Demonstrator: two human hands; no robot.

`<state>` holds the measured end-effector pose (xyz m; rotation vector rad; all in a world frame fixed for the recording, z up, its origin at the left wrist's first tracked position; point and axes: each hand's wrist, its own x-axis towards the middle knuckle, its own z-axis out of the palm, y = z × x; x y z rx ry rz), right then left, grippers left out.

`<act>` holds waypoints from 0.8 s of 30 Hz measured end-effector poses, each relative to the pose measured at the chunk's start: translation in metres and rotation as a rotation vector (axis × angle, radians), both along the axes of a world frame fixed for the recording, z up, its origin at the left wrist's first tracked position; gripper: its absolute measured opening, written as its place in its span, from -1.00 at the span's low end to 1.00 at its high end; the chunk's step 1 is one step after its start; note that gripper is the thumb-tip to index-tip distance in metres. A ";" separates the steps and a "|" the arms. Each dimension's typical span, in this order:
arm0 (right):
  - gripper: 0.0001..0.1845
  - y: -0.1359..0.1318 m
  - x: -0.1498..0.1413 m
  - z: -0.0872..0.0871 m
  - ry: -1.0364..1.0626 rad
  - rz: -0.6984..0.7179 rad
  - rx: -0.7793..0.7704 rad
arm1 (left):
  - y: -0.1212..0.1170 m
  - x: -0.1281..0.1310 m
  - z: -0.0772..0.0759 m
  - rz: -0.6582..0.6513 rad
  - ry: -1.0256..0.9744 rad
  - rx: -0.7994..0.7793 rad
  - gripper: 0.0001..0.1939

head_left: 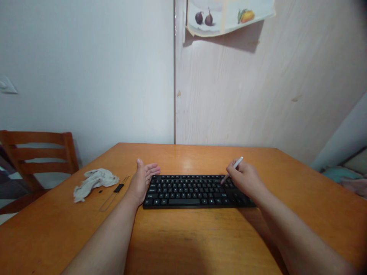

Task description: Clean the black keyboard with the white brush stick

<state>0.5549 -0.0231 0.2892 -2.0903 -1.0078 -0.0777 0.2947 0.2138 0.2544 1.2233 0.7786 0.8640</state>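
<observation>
A black keyboard [186,191] lies flat on the wooden table in front of me. At its left end stands my left hand [141,181], open, thumb up and fingers stretched forward, its palm side against the keyboard's edge. My right hand [243,176] is closed round a slim white pen-shaped tool [237,162] above the keyboard's right part. The tool slants down to the left, its tip at the keys near the right end of the main block; whether it touches them I cannot tell. This hand and its shadow hide part of the number pad.
Left of my left arm lie a crumpled whitish cloth [94,182], a small black piece [100,191] and a wire keycap puller with a black handle [118,188]. A wooden chair [43,152] stands at the left of the table [183,233]. A wall rises behind its far edge.
</observation>
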 end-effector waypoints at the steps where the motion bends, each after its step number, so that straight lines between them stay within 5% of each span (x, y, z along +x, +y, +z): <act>1: -0.80 0.001 -0.003 0.001 0.054 0.039 0.034 | 0.000 0.000 0.000 0.000 0.000 -0.001 -0.06; 6: -0.79 0.005 -0.006 -0.005 0.165 0.170 0.050 | 0.000 0.000 0.000 -0.005 -0.002 -0.001 -0.04; 12: -0.79 0.001 0.002 -0.002 0.015 0.032 0.005 | -0.001 0.000 0.001 0.000 -0.001 -0.006 -0.05; 18: -0.80 0.005 -0.008 -0.004 0.182 0.207 0.084 | -0.003 0.001 0.002 0.008 -0.004 -0.005 -0.06; 24: -0.82 0.002 -0.005 -0.002 0.102 0.092 0.030 | -0.001 0.001 0.002 0.014 0.009 0.007 -0.05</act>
